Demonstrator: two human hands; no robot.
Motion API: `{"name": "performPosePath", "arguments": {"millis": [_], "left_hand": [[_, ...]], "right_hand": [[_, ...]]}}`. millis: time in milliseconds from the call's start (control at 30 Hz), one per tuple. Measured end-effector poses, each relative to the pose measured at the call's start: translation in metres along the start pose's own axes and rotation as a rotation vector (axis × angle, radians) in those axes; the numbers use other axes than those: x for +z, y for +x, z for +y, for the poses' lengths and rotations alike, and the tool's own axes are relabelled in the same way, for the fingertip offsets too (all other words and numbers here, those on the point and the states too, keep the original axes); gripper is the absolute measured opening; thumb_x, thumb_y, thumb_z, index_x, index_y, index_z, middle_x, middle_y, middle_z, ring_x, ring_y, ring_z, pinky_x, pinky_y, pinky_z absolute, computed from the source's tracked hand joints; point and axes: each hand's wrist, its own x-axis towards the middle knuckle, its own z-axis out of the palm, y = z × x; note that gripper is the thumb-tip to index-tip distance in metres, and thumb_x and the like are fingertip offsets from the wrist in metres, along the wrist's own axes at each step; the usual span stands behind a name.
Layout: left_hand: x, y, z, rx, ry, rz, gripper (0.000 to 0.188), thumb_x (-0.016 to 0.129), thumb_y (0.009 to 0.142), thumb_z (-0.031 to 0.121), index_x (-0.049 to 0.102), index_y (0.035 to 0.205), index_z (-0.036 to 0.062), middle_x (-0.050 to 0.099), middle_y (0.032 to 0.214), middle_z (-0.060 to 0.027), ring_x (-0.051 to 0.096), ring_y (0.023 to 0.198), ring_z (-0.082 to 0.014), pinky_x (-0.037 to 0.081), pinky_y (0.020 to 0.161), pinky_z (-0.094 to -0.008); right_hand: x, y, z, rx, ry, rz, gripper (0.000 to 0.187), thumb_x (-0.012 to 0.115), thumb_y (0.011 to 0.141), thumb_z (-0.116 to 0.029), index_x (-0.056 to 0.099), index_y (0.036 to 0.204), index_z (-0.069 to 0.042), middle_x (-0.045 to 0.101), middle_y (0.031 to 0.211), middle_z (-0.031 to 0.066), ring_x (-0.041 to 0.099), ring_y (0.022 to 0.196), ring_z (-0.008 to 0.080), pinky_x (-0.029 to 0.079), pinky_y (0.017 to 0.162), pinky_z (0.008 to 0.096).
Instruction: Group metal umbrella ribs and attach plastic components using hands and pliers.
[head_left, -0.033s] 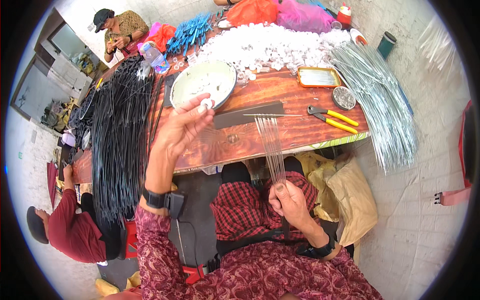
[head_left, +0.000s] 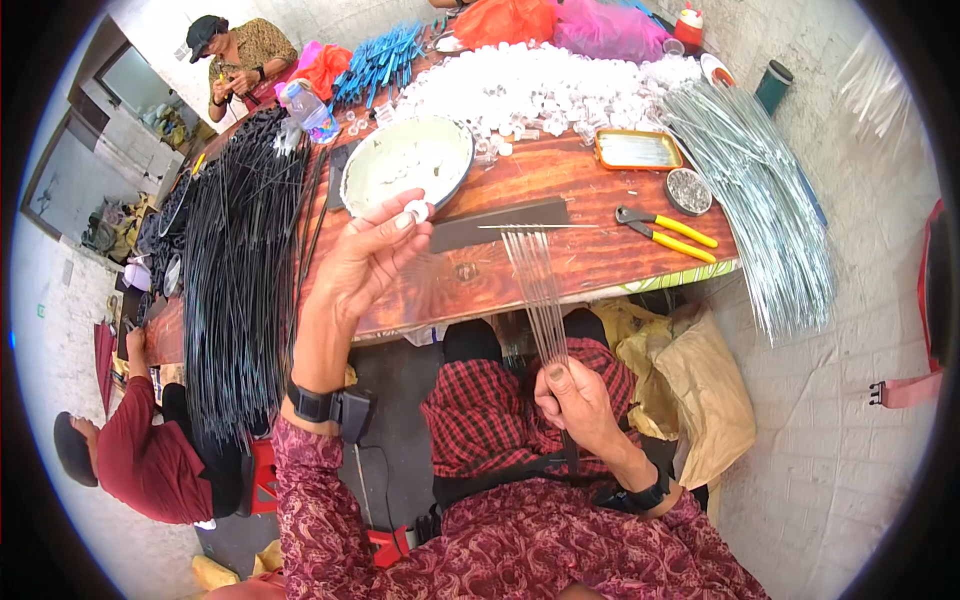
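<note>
My left hand (head_left: 365, 250) is raised over the table's front edge, thumb and fingertips pinching a small white round piece (head_left: 419, 210). Behind it stands a pale bowl (head_left: 452, 150) with white bits inside. Lower down on the right, my right hand (head_left: 580, 405) is closed round a fanned bundle of thin metal wires (head_left: 538, 285) pointing up and away. A thin straight rod (head_left: 575, 226) lies crosswise at the wires' far ends; I cannot tell whether it is joined to them. A dark flat strip (head_left: 480, 229) lies on the table just behind these ends.
Yellow-handled pliers (head_left: 665, 235), a round tin (head_left: 689, 192) and an orange-rimmed tray (head_left: 640, 150) are at the right. Silvery strands (head_left: 760, 200) and black strands (head_left: 240, 280) hang over the edge. Clear plastic pieces (head_left: 540, 90) are heaped behind. Two people (head_left: 150, 460) work at the left.
My right hand's wires and the crosswise rod have shifted slightly left and away from me. The left hand has moved a little to the right, still pinching the white piece.
</note>
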Motion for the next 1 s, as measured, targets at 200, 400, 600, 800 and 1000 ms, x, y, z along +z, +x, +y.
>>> {"name": "performPosePath", "arguments": {"millis": [200, 400, 600, 800, 1000], "left_hand": [[0.022, -0.043, -0.012, 0.076, -0.164, -0.056, 0.042, 0.064, 0.095, 0.004, 0.053, 0.134, -0.0082, 0.062, 0.127, -0.0225, 0.069, 0.107, -0.0254, 0.06, 0.095, -0.031], [0.026, -0.064, -0.019, 0.168, -0.178, 0.004, 0.04, 0.062, 0.095, -0.001, 0.054, 0.133, -0.0078, 0.061, 0.131, -0.0239, 0.067, 0.112, -0.0285, 0.06, 0.096, -0.0303], [0.026, -0.077, -0.015, 0.178, -0.148, -0.025, 0.041, 0.064, 0.091, -0.005, 0.053, 0.131, -0.0089, 0.06, 0.132, -0.0226, 0.065, 0.116, -0.0282, 0.06, 0.095, -0.028], [0.019, -0.075, -0.017, 0.284, -0.043, -0.036, 0.039, 0.064, 0.091, -0.006, 0.057, 0.13, -0.0071, 0.065, 0.124, -0.0189, 0.067, 0.114, -0.0274, 0.059, 0.095, -0.0291], [0.024, -0.068, -0.023, 0.25, -0.022, 0.012, 0.043, 0.065, 0.091, -0.004, 0.055, 0.133, -0.006, 0.064, 0.125, -0.0181, 0.068, 0.109, -0.0233, 0.058, 0.096, -0.03]], "right_hand": [[0.016, -0.005, -0.001, -0.051, -0.109, -0.069, 0.044, 0.043, 0.109, -0.039, 0.059, 0.089, -0.003, 0.049, 0.06, -0.002, 0.043, 0.049, 0.0041, 0.036, 0.044, 0.0219], [0.028, -0.013, -0.004, -0.064, -0.121, -0.1, 0.044, 0.043, 0.109, -0.039, 0.059, 0.089, -0.003, 0.049, 0.061, -0.0012, 0.043, 0.051, 0.0041, 0.036, 0.045, 0.0224], [0.036, -0.02, -0.003, -0.139, -0.148, -0.156, 0.042, 0.044, 0.109, -0.039, 0.057, 0.089, -0.004, 0.049, 0.064, -0.0019, 0.04, 0.051, 0.0033, 0.034, 0.044, 0.021], [0.038, -0.021, -0.006, -0.125, -0.189, -0.134, 0.047, 0.044, 0.108, -0.042, 0.059, 0.087, -0.003, 0.05, 0.062, -0.0013, 0.043, 0.053, 0.0045, 0.036, 0.047, 0.0235], [0.035, -0.019, -0.007, -0.127, -0.182, -0.11, 0.044, 0.043, 0.108, -0.041, 0.057, 0.088, -0.005, 0.049, 0.064, -0.002, 0.041, 0.05, 0.0035, 0.034, 0.044, 0.0209]]}}
